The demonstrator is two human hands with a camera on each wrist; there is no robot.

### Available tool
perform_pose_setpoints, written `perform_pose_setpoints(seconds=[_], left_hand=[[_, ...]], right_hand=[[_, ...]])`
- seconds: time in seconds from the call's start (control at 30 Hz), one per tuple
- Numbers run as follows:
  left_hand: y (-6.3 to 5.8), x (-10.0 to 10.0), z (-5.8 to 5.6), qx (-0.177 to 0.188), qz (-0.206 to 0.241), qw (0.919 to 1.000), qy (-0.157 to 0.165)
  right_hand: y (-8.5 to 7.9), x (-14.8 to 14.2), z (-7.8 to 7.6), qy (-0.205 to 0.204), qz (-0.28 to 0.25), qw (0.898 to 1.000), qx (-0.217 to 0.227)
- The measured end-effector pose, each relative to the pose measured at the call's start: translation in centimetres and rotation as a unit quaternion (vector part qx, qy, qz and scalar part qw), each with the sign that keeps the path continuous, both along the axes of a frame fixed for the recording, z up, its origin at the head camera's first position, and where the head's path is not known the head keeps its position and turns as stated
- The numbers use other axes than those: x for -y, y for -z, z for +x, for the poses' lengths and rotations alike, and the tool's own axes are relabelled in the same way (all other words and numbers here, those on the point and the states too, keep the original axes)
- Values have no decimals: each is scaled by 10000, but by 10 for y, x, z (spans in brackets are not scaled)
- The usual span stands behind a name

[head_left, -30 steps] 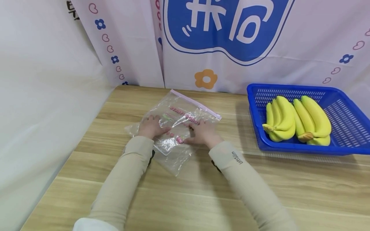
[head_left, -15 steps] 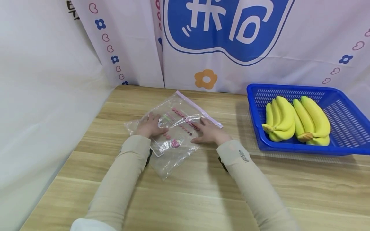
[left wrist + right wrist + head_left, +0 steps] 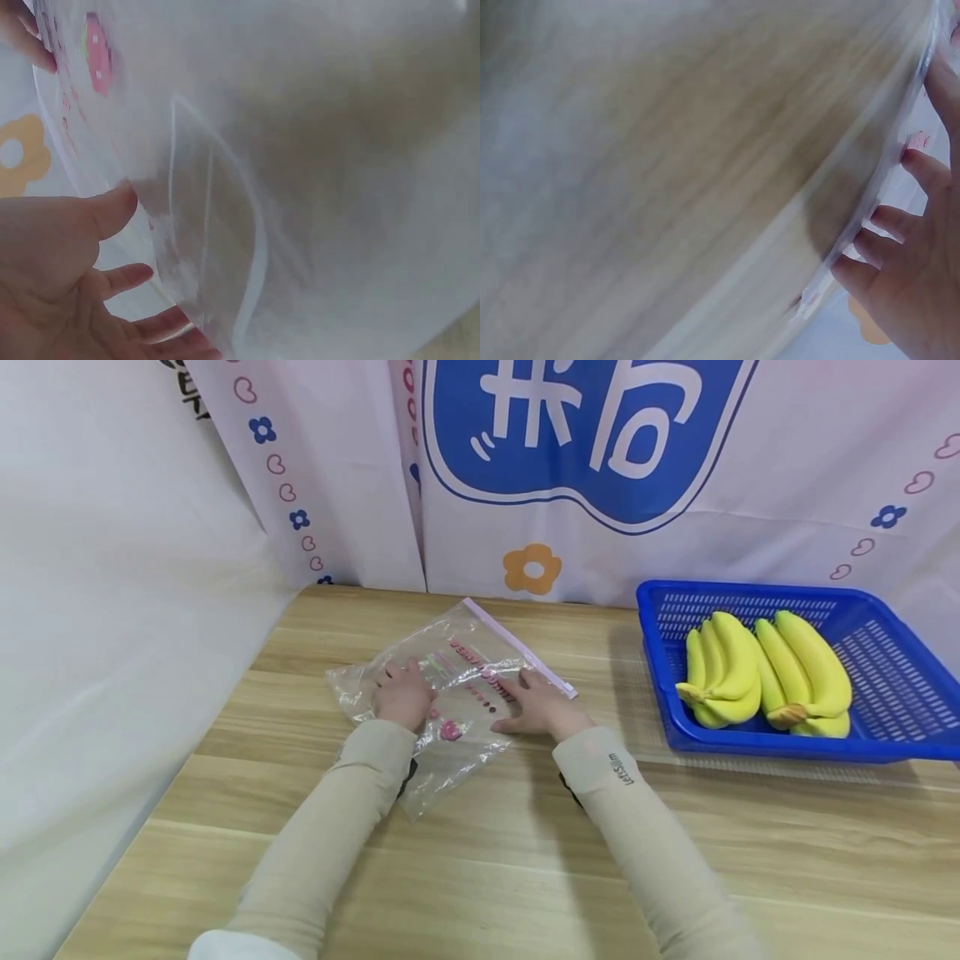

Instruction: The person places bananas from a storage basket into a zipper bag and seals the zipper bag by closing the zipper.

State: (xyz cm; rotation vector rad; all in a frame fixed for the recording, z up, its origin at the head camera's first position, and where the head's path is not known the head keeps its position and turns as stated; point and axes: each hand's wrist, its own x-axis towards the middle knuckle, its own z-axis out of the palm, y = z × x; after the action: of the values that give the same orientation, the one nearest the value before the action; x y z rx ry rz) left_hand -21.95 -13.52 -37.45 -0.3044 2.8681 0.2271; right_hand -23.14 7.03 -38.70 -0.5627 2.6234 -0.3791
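Observation:
A clear plastic zip bag (image 3: 446,777) with pink lettering and a pink zip strip (image 3: 517,647) lies slantwise on the wooden table. On its left part rests my left hand (image 3: 403,693), and in the left wrist view its thumb and fingers (image 3: 112,210) are spread against the film. My right hand (image 3: 542,706) touches the bag near the zip strip, fingers apart. The right wrist view shows those fingertips (image 3: 855,270) right at the bag's surface. Neither hand pinches the film.
A blue plastic basket (image 3: 900,739) stands at the right of the table, with yellow banana bunches (image 3: 723,672) inside. A printed cloth (image 3: 600,556) hangs behind the table, and a white cloth (image 3: 135,610) hangs along the left side.
The bag has turned clockwise on the table, its zip strip now steeper and its lower corner further left. My right hand has shifted right. Lately my left hand has moved slightly right and turned.

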Motion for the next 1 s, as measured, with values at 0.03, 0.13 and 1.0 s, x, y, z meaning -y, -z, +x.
perform_pose_setpoints(seconds=[0.03, 0.13, 1.0], left_hand=[[0, -1, 1, 20, 46, 10000, -26], [0, -1, 2, 162, 251, 9995, -79], [4, 16, -2, 585, 1171, 9903, 455]], right_hand=[[0, 1, 0, -14, 50, 10000, -26], [-2, 4, 1, -52, 183, 9998, -82], [3, 2, 3, -240, 99, 9974, -669]])
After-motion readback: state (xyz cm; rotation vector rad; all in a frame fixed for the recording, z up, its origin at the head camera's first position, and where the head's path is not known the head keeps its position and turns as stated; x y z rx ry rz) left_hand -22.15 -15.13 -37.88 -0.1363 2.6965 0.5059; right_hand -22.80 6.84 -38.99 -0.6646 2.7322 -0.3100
